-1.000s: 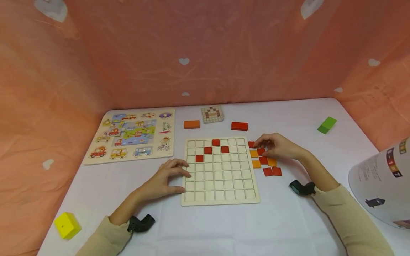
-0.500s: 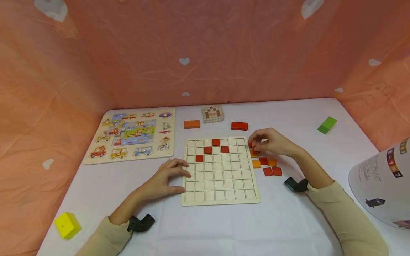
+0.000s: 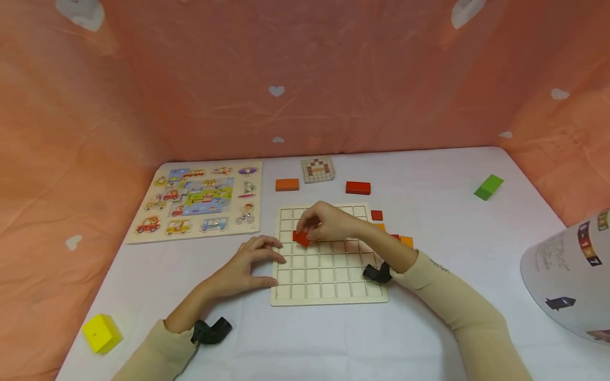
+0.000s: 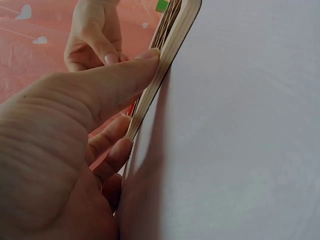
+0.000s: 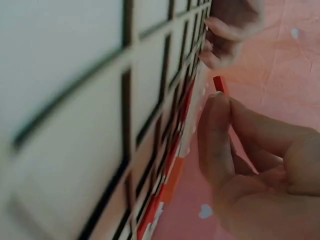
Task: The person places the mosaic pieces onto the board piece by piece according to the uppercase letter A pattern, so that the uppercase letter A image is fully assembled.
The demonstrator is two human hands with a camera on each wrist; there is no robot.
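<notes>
A person's right hand (image 3: 329, 221) pinches a red tile (image 3: 302, 239) between thumb and fingers over a wooden grid board (image 3: 312, 276), just beyond and to the right of the left hand's (image 3: 243, 267) fingertips. Half a second ago that hand was at the loose tiles; it has since swung left across the board, a shift suggesting that the work has passed from picking up to placing. The tile tilts beside another red tile (image 3: 295, 236) already in a cell; whether it touches the board cannot be told.

The left hand has not moved, its fingers spread, thumb and fingertips resting at the board's near-left edge and apparently steadying it.

Beyond the right forearm, to its right, remain a loose red tile (image 3: 377, 215) and an orange tile (image 3: 406, 242), others partly hidden by the arm. A pattern card (image 3: 317, 170) lies straight beyond the right hand, between an orange block (image 3: 287, 184) and a red block (image 3: 358, 188).

The tightest spot appears to be the gap between the pinched tile and the left fingertips. The right wrist's black device (image 3: 376, 273) hangs over the board's right edge, while white tablecloth (image 3: 286, 349) stretches between the forearms, leaving room to draw back.
</notes>
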